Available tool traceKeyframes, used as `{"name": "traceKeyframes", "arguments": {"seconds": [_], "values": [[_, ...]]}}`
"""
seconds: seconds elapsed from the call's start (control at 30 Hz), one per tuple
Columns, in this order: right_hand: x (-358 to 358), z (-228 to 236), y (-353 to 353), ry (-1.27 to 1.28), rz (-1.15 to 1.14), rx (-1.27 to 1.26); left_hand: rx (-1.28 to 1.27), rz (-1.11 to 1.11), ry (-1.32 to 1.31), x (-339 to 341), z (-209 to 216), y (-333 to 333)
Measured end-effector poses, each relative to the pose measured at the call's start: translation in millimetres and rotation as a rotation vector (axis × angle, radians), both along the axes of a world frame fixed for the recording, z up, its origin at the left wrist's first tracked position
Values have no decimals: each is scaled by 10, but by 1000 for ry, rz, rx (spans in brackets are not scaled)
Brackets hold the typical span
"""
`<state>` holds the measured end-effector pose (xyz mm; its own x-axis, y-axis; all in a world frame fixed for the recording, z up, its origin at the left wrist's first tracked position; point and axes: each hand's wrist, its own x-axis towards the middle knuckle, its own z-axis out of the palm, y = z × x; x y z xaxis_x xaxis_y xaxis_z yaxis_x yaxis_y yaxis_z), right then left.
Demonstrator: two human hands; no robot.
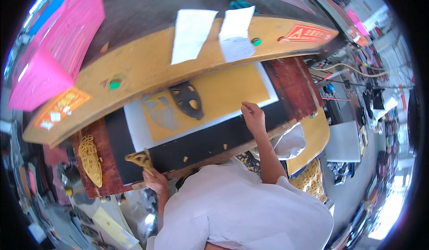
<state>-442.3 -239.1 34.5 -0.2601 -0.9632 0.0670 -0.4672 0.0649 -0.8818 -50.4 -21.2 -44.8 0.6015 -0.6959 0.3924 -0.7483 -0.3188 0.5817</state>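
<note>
Yellow cutout piece (144, 163) in left hand (155, 181)

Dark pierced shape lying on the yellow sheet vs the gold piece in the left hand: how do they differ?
Colour: the dark shape is near-black grey; the gold piece is yellow-gold.
Support: the dark shape lies on the yellow sheet; the gold piece is held by the left hand.
Build: the dark shape has broad solid areas; the gold piece looks like slimmer strips.
Shared: both have openings through them.
</note>
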Motion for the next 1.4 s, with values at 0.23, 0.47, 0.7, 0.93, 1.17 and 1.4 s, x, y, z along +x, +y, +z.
{"name": "traceKeyframes", "arguments": {"seconds": [0.23,0.47,0.7,0.93,1.17,1.4], "values": [[-168,577,-1625,35,-112,-389,-110,-31,62,417,0,-1384],[147,40,-1403,210,291,-394,110,125,29,640,17,-2124],[214,-451,-1127,684,396,-333,8,24,-27,617,84,-2094],[214,-509,-1081,687,374,-375,56,28,-87,615,31,-2062],[17,-254,-384,625,502,39,-151,66,543,373,143,-1273],[1263,106,-483,457,611,-167,-515,-32,948,-618,732,-1304]]}}
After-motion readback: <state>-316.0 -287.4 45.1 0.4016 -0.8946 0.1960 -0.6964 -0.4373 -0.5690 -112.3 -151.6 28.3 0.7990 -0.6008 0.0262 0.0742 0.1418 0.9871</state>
